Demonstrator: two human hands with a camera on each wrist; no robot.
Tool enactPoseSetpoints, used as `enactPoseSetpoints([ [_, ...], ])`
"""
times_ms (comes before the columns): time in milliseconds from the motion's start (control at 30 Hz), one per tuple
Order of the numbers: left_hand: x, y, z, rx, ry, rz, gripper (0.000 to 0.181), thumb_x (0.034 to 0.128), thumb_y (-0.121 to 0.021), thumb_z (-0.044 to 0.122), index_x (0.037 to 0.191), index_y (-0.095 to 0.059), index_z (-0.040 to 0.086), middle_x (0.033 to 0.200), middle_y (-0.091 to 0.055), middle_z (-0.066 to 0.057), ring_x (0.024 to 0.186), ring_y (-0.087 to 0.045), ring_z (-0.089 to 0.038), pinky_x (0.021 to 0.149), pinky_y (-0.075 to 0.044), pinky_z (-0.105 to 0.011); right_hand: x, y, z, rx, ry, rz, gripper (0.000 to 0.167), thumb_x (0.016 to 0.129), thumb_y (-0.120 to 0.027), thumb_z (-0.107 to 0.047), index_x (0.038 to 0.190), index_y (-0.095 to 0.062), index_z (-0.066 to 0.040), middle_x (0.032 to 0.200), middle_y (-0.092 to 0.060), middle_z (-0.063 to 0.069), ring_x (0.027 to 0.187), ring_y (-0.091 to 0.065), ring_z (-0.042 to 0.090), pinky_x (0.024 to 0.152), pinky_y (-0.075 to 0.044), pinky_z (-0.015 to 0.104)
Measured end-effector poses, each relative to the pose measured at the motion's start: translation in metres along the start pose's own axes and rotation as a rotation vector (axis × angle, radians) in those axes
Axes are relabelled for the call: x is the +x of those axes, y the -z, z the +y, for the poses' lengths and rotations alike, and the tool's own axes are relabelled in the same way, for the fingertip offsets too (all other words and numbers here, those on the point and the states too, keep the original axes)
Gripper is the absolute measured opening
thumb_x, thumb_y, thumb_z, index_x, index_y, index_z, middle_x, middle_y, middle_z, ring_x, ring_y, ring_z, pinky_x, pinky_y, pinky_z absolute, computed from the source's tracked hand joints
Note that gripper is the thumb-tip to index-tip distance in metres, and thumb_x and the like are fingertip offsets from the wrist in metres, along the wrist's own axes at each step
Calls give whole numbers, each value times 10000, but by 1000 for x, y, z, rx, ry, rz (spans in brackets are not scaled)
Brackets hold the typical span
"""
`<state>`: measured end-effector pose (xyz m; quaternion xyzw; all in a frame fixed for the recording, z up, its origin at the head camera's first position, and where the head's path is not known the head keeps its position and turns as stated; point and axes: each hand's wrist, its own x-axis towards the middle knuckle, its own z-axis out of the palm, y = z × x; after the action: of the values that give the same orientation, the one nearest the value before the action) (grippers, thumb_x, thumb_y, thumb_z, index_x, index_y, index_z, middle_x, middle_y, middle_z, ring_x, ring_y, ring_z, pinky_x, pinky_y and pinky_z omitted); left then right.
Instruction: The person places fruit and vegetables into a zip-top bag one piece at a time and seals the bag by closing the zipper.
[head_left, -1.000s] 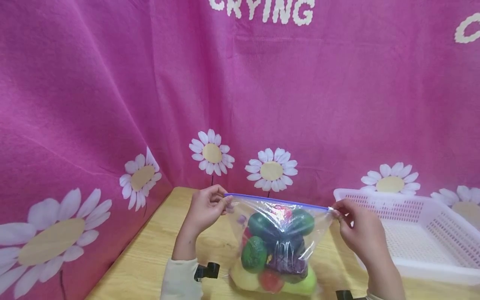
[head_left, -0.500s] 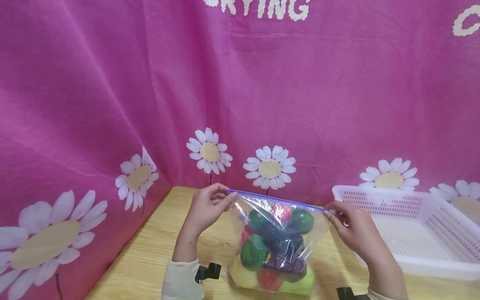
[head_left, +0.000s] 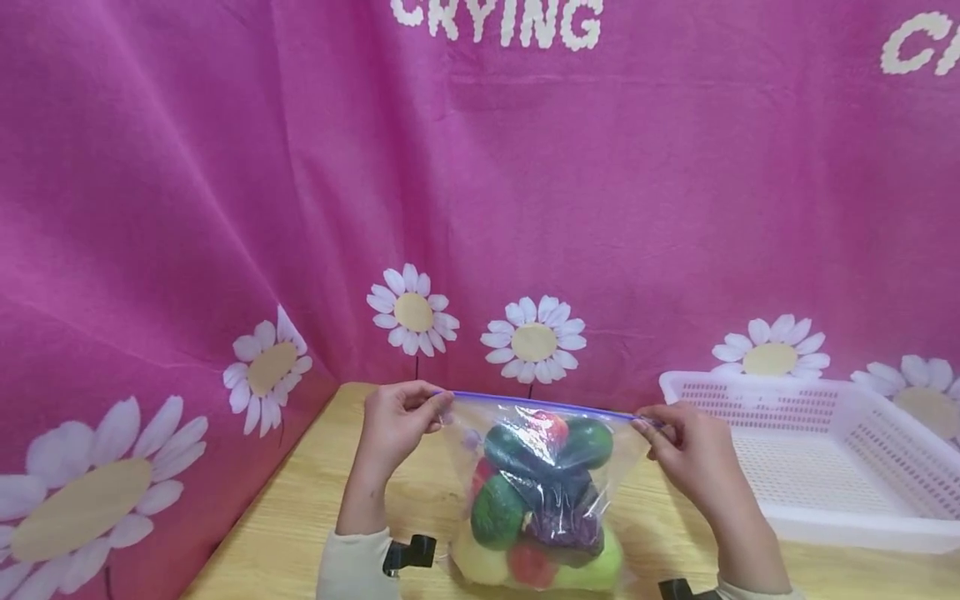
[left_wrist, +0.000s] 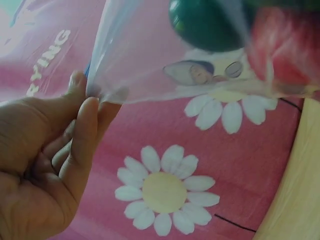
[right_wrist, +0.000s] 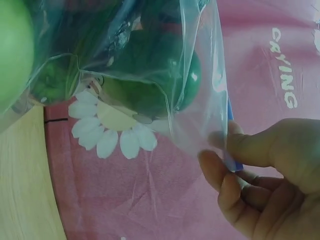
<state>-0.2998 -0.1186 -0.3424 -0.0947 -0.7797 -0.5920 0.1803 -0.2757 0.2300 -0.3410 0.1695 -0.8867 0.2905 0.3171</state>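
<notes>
A clear zip bag [head_left: 540, 467] with a blue zip strip along its top stands upright on the wooden table, full of fruit and vegetables. Through the plastic I see green avocado-like pieces [head_left: 498, 512], a red piece [head_left: 532, 565], a dark purple piece [head_left: 566, 529] and a light green one [head_left: 596, 571]. My left hand [head_left: 397, 425] pinches the bag's top left corner between thumb and finger. At the top right corner, my right hand [head_left: 693, 450] pinches the end of the strip. Both wrist views show the thumb and fingertips on the plastic, with the strip pulled taut between the hands.
To the right of the bag sits a white perforated plastic basket [head_left: 817, 533]. A pink cloth [head_left: 600, 208] with printed daisies hangs behind and to the left of the wooden table [head_left: 292, 508].
My right hand's fingers have shifted from the strip's end to a slightly different pinch on the corner. In the head view, hands and bag sit a little further left.
</notes>
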Motion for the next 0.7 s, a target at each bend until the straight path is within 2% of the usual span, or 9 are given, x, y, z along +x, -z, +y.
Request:
enactPoseSetpoints([
  [100,-1,-5,-1,-38,37,1,128,895,-763,95,990,-774,10,828,-746,-103,685,-714,-152,651,-615,-260,-1,0,0,110,-93,-45,96,910,-731,-55,989,-748,-4,726,-684,41,527,-608,17,490,-494,234],
  [200,1,-11,-1,-84,47,-7,247,922,-741,119,1145,-723,12,928,-749,-138,771,-744,-191,690,-623,-283,-1,0,0,218,-182,-63,159,932,-702,-34,1071,-689,42,873,-717,160,567,-664,46,528,-566,231],
  [267,2,-13,-2,-85,39,-27,358,931,-735,138,1266,-663,33,1020,-742,-158,852,-756,-230,739,-627,-318,-1,-1,-1,246,-205,-62,219,930,-694,-11,1131,-649,65,937,-713,221,610,-694,80,567,-584,221],
  [400,1,-16,-2,-24,12,-66,573,912,-759,151,1430,-526,72,1245,-679,-192,1065,-713,-318,871,-605,-435,-1,-3,-2,206,-205,-100,351,941,-681,-27,1264,-575,61,1049,-701,275,750,-749,215,630,-599,236],
  [467,1,-17,-2,26,-16,-70,660,901,-771,178,1477,-463,81,1361,-614,-205,1184,-649,-368,947,-565,-499,-1,-4,-3,177,-198,-125,425,947,-682,-54,1330,-534,56,1129,-680,285,846,-749,308,686,-619,292],
  [533,1,-18,-2,39,-40,-70,737,886,-784,176,1512,-406,85,1475,-515,-219,1309,-545,-418,977,-537,-538,-1,-6,-5,180,-187,-149,489,943,-687,-55,1379,-495,54,1202,-645,303,939,-729,378,753,-627,363],
  [633,1,-19,-1,46,-66,-60,784,877,-793,187,1529,-370,79,1534,-416,-226,1386,-440,-448,1003,-512,-544,-1,-10,-6,206,-146,-176,562,930,-689,-30,1425,-445,77,1271,-575,334,1043,-677,460,834,-607,457],
  [700,1,-20,-1,37,-86,-62,777,877,-790,173,1527,-377,69,1545,-388,-229,1409,-404,-452,1004,-509,-538,-2,-12,-6,221,-101,-185,565,923,-690,-17,1422,-447,90,1289,-547,345,1075,-650,496,841,-600,492],
])
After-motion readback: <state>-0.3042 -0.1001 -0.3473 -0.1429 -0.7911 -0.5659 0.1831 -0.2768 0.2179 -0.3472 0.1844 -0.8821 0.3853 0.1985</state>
